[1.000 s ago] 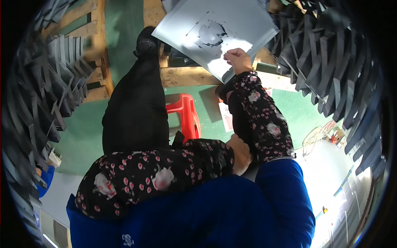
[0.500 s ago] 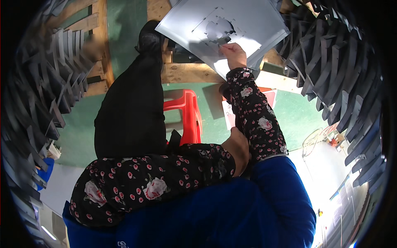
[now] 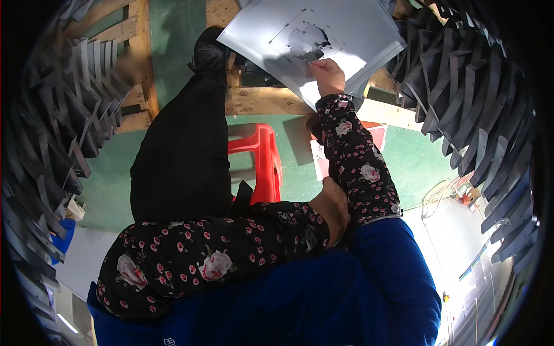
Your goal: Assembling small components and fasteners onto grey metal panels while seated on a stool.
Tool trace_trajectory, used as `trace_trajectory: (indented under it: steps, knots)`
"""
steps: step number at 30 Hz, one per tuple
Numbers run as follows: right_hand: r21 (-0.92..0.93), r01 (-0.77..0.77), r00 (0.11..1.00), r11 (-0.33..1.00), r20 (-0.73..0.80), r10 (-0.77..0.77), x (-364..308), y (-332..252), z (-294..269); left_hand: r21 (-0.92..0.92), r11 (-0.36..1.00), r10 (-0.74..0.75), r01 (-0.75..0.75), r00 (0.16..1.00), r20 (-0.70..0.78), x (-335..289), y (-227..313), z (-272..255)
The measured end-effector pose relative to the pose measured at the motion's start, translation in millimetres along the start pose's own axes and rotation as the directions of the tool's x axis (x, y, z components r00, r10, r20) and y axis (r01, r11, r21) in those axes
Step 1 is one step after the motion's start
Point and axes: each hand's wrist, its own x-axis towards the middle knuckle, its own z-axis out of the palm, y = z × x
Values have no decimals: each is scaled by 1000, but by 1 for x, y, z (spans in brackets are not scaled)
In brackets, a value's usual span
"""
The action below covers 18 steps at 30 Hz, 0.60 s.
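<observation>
My right hand (image 3: 328,77) reaches forward over a light grey flat panel (image 3: 262,43) with raised edges. Thumb and fingertips are pinched together at its surface, just below a dark rounded opening or patch (image 3: 303,40) surrounded by small dark marks. Whatever the fingertips hold, if anything, is too small to make out. My left hand (image 3: 331,210) lies across my lap against the right forearm; its fingers are hidden behind that sleeve. Both arms wear black flowered sleeves.
A red plastic stool (image 3: 265,155) stands on the green floor. Wooden pallets (image 3: 262,102) lie under and around the panel. Stacked dark grey angled metal parts rise on the left (image 3: 63,127) and right (image 3: 461,104). A cable (image 3: 433,196) loops at the right.
The right hand has shifted very slightly to the right at the panel, still pinched. The left hand stays where it was.
</observation>
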Motion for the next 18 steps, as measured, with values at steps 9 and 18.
trace_trajectory:
  steps: [9,18]
  knots:
    - [-111,-3,1000,994,12,4,0,-2,5,-11,1000,1,-1,1000,13,-2,-3,-11]
    - [-196,25,1000,980,-9,-28,-4,-8,10,32,998,-45,47,997,-59,-3,-1,-11]
